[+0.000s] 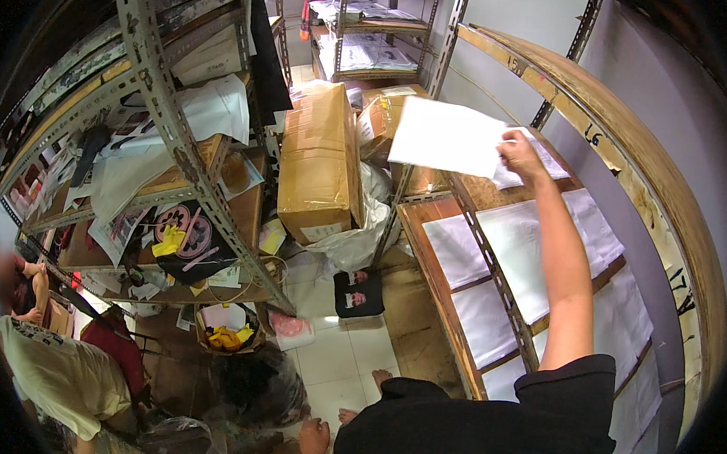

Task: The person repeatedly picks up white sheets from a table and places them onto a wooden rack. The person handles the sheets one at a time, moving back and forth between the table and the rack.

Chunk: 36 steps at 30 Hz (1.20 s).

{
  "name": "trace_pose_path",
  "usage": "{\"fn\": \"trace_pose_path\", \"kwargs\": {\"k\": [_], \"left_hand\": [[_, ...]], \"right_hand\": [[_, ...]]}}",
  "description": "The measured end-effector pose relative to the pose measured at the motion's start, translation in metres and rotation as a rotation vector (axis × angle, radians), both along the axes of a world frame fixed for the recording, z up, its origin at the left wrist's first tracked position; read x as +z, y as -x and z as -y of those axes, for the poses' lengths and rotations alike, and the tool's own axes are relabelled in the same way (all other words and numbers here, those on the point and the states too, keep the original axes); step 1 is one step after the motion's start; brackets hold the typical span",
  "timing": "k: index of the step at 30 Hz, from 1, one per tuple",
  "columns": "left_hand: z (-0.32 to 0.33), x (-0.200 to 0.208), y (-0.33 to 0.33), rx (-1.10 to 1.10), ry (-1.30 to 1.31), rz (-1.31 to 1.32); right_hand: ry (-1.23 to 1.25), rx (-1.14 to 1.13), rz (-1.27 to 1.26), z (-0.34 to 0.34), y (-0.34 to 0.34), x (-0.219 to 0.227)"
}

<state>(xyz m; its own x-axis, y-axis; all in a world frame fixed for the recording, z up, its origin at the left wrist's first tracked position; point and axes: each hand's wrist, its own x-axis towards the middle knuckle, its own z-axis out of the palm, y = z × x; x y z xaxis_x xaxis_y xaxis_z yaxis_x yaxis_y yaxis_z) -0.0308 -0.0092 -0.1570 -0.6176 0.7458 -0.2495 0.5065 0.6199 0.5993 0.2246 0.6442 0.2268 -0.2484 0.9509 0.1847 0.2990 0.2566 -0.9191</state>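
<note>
One bright white sheet (pixel 446 139), plain visible face, roughly rectangular.

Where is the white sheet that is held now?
In the head view, the white sheet is above and right of centre, its right edge in the right hand, with the large cardboard box to its left.

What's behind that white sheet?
Past the white sheet in the right hand, a cardboard box peeks out at left. The sheet hides whatever is directly behind.

Right hand (pixel 517 154) gripping a white sheet (pixel 444 138), left hand (pixel 314 440) low, papers (pixel 512 251) on wooden shelf (pixel 424 211); cardboard box (pixel 316 155)
</note>
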Motion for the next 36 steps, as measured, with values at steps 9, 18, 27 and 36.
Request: {"fn": "trace_pose_path", "kwargs": {"k": [9,18,27,36], "left_hand": [[-0.019,-0.066,-0.009,-0.091,0.060,0.151],[-0.037,-0.056,0.004,0.026,0.138,0.142],[-0.025,-0.064,0.000,0.065,0.252,0.256],[-0.020,-0.071,-0.009,0.028,0.235,0.227]], "right_hand": [[0.101,-0.480,-0.096,-0.058,-0.079,-0.064],[0.155,-0.489,0.064,-0.055,-0.074,-0.074],[0.110,-0.436,0.171,-0.058,-0.078,-0.079],[0.084,-0.471,0.391,-0.079,-0.090,-0.099]]}}
